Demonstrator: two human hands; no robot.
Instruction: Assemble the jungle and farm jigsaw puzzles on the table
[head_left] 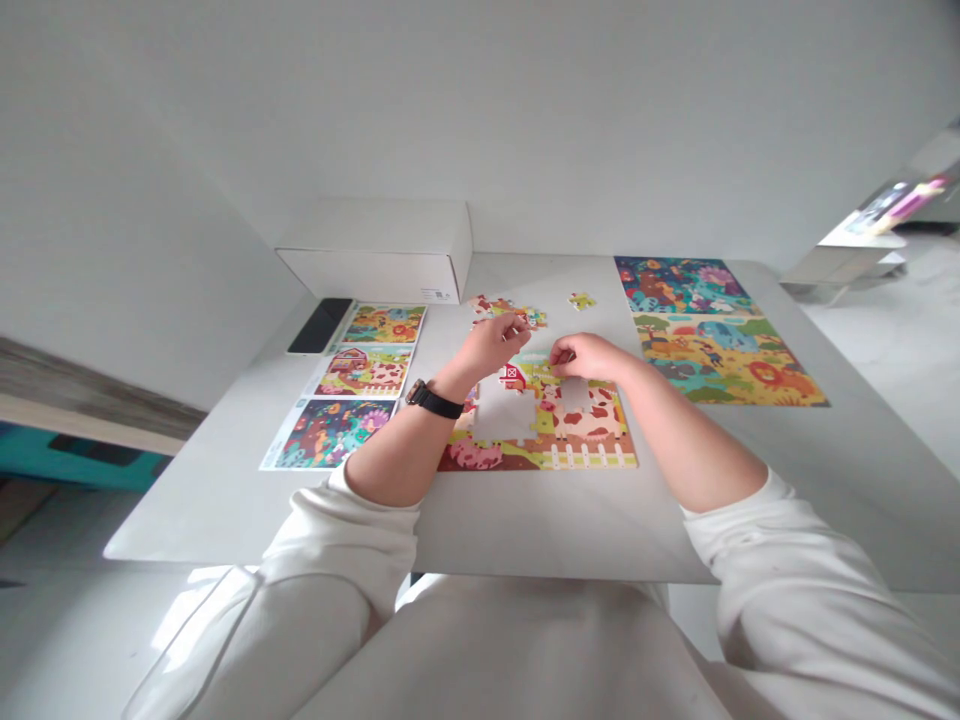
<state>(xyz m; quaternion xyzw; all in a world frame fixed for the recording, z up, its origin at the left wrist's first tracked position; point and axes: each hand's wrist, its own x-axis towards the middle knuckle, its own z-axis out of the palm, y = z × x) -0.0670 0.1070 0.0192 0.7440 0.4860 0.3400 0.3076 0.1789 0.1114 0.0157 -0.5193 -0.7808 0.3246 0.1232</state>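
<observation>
My left hand (491,346) hangs with its fingers pinched together just above a loose cluster of jigsaw pieces (502,310). Whether it holds a piece is hard to tell. My right hand (586,356) curls over the top of a part-built farm jigsaw (536,445), fingertips down near its red barn (512,377). Anything in those fingers is hidden. The jigsaw shows cow-patterned patches and a white fence, with pale gaps (502,412) in it. A single loose piece (581,301) lies beyond my right hand.
Several printed picture sheets (364,372) and a black phone (320,325) lie at the table's left, with a white box (379,250) behind them. Two finished jigsaws (712,335) lie to the right. A black watch (433,400) is on my left wrist.
</observation>
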